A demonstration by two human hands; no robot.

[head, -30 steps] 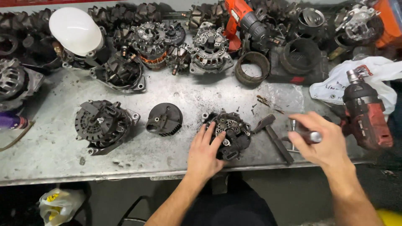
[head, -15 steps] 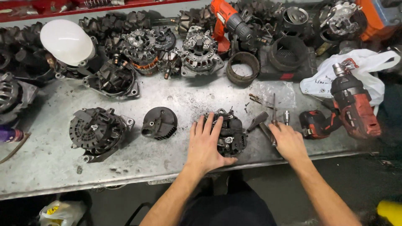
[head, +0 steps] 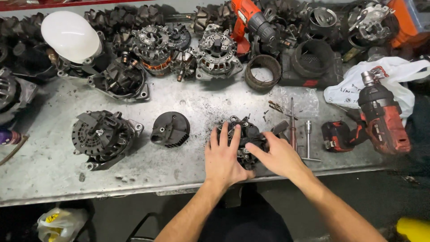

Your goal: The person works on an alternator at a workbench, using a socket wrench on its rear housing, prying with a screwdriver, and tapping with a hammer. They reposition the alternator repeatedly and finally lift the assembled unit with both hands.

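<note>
Alternator (head: 244,134), dark and part-stripped, sits near the front edge of the metal bench (head: 49,166), debris scattered round it. Left hand (head: 224,157) lies flat on its left side, fingers spread. Right hand (head: 277,157) grips its right side, fingers curled over the housing. Hands close together, both on it. Black end cover (head: 170,130) just left; T-handle tool (head: 308,141) and red impact driver (head: 380,118) to the right.
</note>
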